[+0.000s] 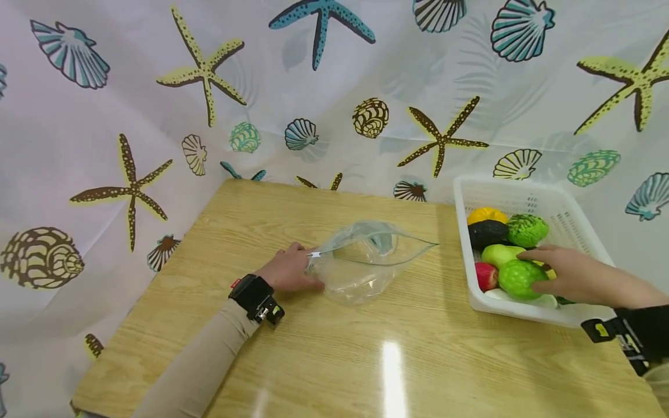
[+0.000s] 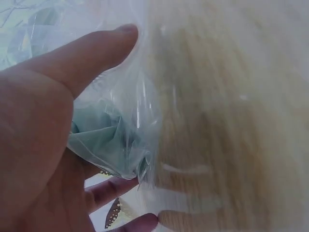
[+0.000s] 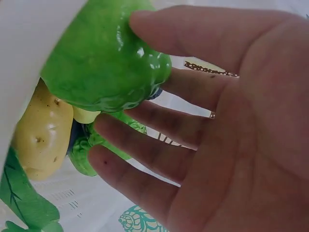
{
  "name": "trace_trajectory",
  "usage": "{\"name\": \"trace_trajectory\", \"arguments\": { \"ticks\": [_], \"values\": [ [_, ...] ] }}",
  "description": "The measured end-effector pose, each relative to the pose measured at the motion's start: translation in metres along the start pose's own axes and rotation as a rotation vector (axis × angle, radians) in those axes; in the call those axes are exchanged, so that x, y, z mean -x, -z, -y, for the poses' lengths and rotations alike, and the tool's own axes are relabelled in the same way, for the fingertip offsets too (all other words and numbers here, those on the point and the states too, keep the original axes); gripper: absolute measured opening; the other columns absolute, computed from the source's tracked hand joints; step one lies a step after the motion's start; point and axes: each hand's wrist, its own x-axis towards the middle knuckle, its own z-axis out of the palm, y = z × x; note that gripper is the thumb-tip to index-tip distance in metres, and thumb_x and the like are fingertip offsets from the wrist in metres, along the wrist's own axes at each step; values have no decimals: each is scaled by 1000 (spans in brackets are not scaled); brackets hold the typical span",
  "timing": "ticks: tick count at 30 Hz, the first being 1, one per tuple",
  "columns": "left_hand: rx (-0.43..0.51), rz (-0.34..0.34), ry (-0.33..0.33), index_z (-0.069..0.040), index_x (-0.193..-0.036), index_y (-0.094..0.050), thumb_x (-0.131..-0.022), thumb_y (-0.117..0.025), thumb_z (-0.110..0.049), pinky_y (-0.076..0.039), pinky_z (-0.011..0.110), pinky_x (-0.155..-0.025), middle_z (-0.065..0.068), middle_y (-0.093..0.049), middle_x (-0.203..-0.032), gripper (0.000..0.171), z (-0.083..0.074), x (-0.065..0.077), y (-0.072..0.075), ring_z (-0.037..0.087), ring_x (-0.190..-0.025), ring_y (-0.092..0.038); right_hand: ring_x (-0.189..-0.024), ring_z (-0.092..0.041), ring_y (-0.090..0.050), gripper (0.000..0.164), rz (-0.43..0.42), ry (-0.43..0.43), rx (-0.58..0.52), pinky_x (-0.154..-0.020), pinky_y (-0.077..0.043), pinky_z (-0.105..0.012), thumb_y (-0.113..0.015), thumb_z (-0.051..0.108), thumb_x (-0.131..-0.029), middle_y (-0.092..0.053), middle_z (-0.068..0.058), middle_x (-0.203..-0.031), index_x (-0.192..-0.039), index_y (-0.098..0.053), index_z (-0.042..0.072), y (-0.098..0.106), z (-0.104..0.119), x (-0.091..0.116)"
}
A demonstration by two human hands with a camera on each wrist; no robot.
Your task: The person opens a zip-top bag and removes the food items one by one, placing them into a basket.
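Note:
On the table stands a clear zip bag (image 1: 360,276), its mouth spread wide and its slider at the left end. My left hand (image 1: 292,268) holds the bag's left side; in the left wrist view the thumb (image 2: 104,50) lies along the plastic, with the fingers on the far side. Over the white basket (image 1: 462,249) at the right, my right hand (image 1: 572,276) pinches a bumpy green custard apple (image 1: 520,278). The right wrist view has the thumb on the custard apple (image 3: 108,58) and the index fingertip hidden behind it.
Around the custard apple lie a light green pear (image 1: 499,254), a red fruit (image 1: 486,276), a dark oval fruit (image 1: 488,233), a yellow one (image 1: 487,216) and a wrinkled green one (image 1: 528,230). A potato (image 3: 42,133) shows too. Behind hangs a seashell-print curtain (image 1: 340,98).

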Motion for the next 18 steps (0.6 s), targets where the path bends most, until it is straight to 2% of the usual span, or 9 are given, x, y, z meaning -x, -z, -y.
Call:
{"name": "trace_trajectory", "arguments": {
  "ticks": [2, 5, 9, 11, 12, 16, 18],
  "values": [
    [27, -37, -30, -24, -142, -47, -67, -73, -61, -43, 39, -87, -1, -54, -123, 87, 1, -4, 1, 15, -106, -42, -107, -50, -46, 61, -13, 11, -9, -81, -45, -61, -75, 24, -79, -46, -41, -124, -129, -53, -5, -1, 1, 2],
    [73, -115, -87, -19, -137, -50, -65, -81, -51, -47, 38, -83, -3, -60, -117, 85, 2, -10, 5, 13, -99, -49, -109, -50, -45, 59, -36, 26, -24, -82, -45, -62, -73, 23, -82, -46, -39, -126, -131, -52, -4, 0, 2, 4],
    [100, -234, -153, -12, -136, -49, -76, -77, -45, -42, 44, -94, 2, -58, -124, 74, 1, -19, 13, 18, -110, -48, -109, -48, -46, 56, -66, 28, -26, -82, -44, -63, -72, 23, -84, -47, -35, -126, -130, -53, -3, 1, 5, 7],
    [73, -288, -172, -10, -136, -49, -80, -73, -45, -38, 47, -98, 6, -55, -130, 71, 0, -25, 16, 22, -117, -43, -110, -50, -44, 54, -73, 23, -29, -83, -43, -64, -72, 22, -84, -46, -36, -127, -130, -54, -2, 1, 5, 9],
    [54, -310, -169, -10, -136, -48, -80, -72, -47, -37, 49, -99, 7, -52, -132, 71, 0, -28, 18, 23, -119, -41, -111, -50, -43, 54, -75, 20, -32, -83, -42, -65, -72, 22, -85, -46, -36, -127, -129, -54, -2, 1, 6, 10],
    [10, -359, -157, -12, -137, -48, -70, -79, -50, -39, 48, -97, 10, -42, -137, 83, -2, -40, 21, 25, -120, -35, -113, -52, -41, 53, -74, 8, -48, -85, -40, -67, -71, 22, -86, -43, -36, -129, -129, -54, -2, 0, 6, 15],
    [6, -381, -154, -15, -137, -49, -66, -81, -52, -41, 45, -94, 9, -39, -133, 86, -2, -47, 22, 24, -117, -34, -113, -52, -40, 52, -76, 6, -52, -85, -40, -67, -71, 22, -86, -42, -36, -130, -130, -54, -1, -1, 6, 18]
  ]
}}
